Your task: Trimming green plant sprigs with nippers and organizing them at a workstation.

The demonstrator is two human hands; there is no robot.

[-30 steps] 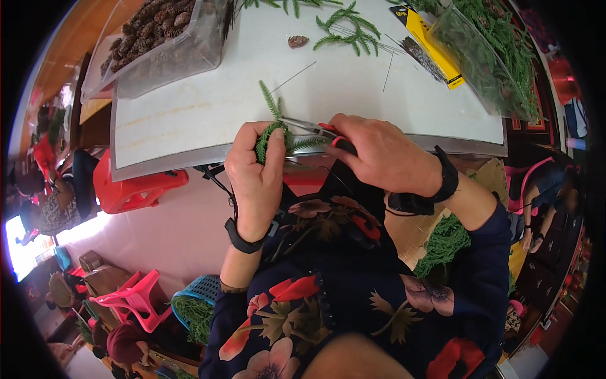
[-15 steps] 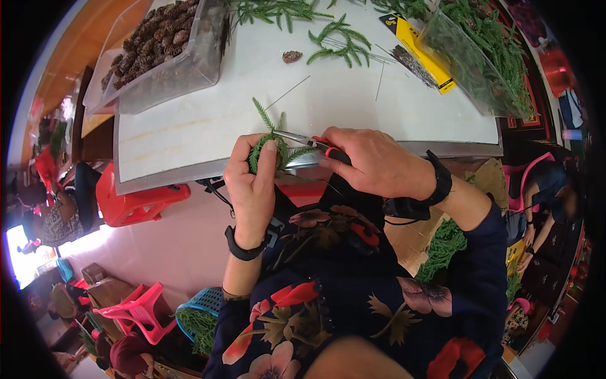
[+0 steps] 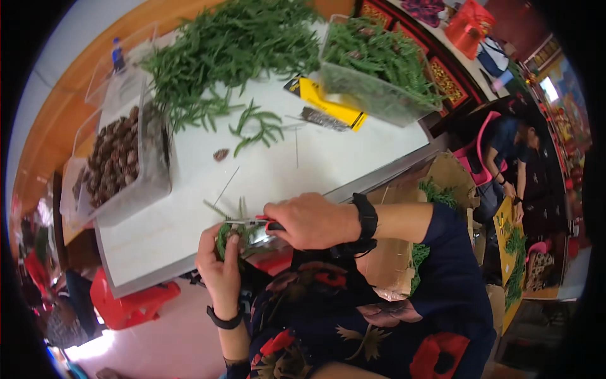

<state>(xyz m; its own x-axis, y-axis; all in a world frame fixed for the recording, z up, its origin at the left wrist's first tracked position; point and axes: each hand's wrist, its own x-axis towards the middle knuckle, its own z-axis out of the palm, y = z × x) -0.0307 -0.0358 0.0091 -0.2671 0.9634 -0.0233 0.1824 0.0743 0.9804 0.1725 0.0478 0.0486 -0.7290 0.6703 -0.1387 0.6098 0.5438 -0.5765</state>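
In my left hand (image 3: pixel 216 266) a small green artificial pine sprig (image 3: pixel 222 241) is pinched between thumb and fingers, with a brown lump like a pine cone at its middle. My right hand (image 3: pixel 314 221) is closed round the red-and-black handles of a pair of pliers (image 3: pixel 245 222). The pliers' metal jaws reach left to the top of the sprig, just above my left thumb; whether they grip a wire there is too small to tell. Both hands are at the near edge of the white table (image 3: pixel 189 189).
A clear bin of pine cones (image 3: pixel 165 170) stands at the left. Beyond lie a large heap of green sprigs (image 3: pixel 233 47), a loose sprig ring (image 3: pixel 257 129), one pine cone (image 3: pixel 220 155), wires on a yellow card (image 3: pixel 344 112) and a clear bin of greenery (image 3: pixel 379 101). Another person (image 3: pixel 505 158) works at right.
The view has turned and lifted, bringing the large heap of sprigs into sight and shifting the table. My hands keep the same hold on sprig and pliers, with the jaws still at the sprig's top.
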